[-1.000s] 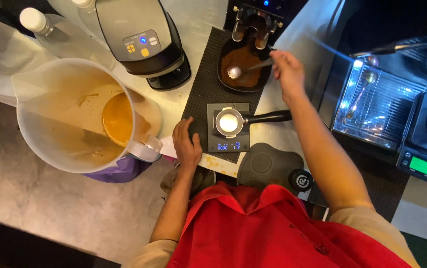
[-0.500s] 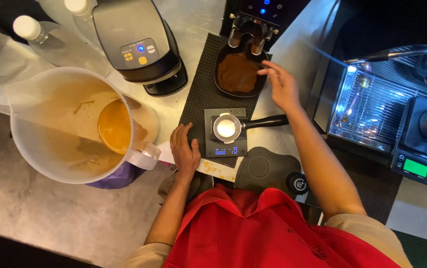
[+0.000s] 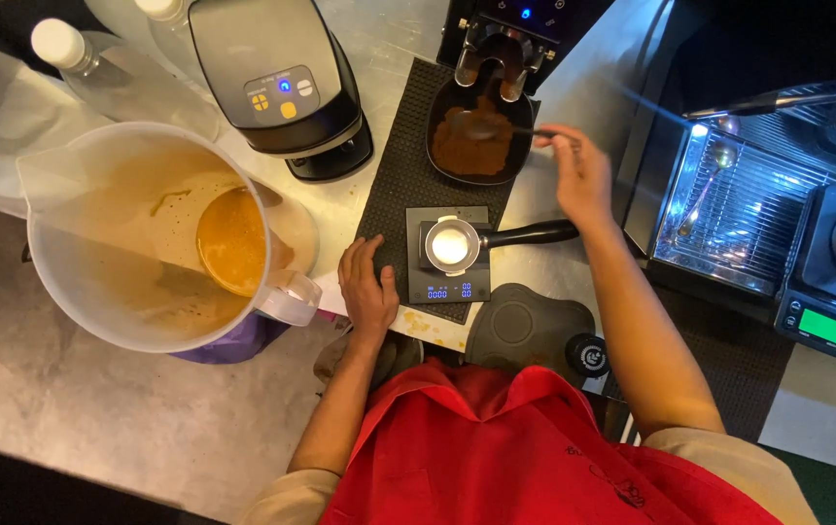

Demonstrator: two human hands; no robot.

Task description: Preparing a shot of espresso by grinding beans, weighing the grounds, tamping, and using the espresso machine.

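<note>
My right hand (image 3: 581,173) grips a metal spoon (image 3: 492,128) whose bowl lies over brown ground coffee in a dark tray (image 3: 476,136) under a grinder. A portafilter (image 3: 457,243) with a black handle rests on a small digital scale (image 3: 445,284) on a black rubber mat (image 3: 394,185). My left hand (image 3: 367,290) lies flat on the counter edge, fingers spread, just left of the scale, holding nothing.
A large translucent pitcher (image 3: 146,243) with orange-brown liquid stands at the left. A grey-black appliance (image 3: 282,87) with lit buttons and a clear bottle (image 3: 97,68) sit behind it. A tamping mat (image 3: 525,326) lies near me. An espresso machine drip tray (image 3: 729,214) and second scale (image 3: 821,326) are right.
My right hand dipped into the coffee tray half a second ago and has drawn back to the right, spoon over the grounds. My left hand has stayed put.
</note>
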